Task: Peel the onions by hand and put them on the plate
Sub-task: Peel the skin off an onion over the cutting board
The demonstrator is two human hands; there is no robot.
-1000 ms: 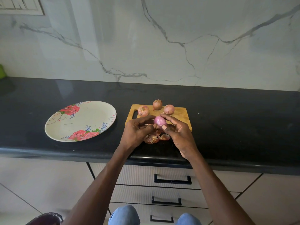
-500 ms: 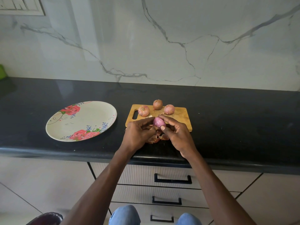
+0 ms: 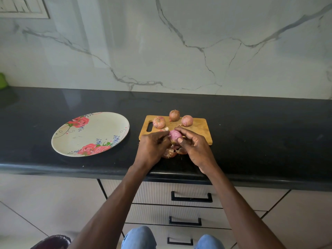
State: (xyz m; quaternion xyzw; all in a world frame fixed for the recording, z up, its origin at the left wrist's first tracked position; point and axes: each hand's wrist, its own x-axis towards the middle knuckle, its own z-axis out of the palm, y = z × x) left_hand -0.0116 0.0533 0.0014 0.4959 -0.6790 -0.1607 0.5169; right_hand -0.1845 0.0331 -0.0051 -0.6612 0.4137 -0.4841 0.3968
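A pink, mostly peeled onion [image 3: 175,135] sits between both hands over the near edge of a wooden cutting board [image 3: 199,133]. My right hand [image 3: 195,148] grips it with thumb and fingers curled round. My left hand [image 3: 152,147] pinches at its left side. Three unpeeled onions [image 3: 159,122] [image 3: 174,115] [image 3: 187,120] stand at the far side of the board. Loose skins [image 3: 169,153] lie below the hands. A floral plate [image 3: 89,133] lies to the left with nothing on it.
The black countertop [image 3: 260,133] runs wall to wall under a marble backsplash. Drawers with black handles [image 3: 191,198] sit below its front edge. A green object [image 3: 3,81] shows at the far left edge.
The onion has turned slightly in the hands, and my left fingers have closed in on its left side. Both hands stay over the board's near edge.
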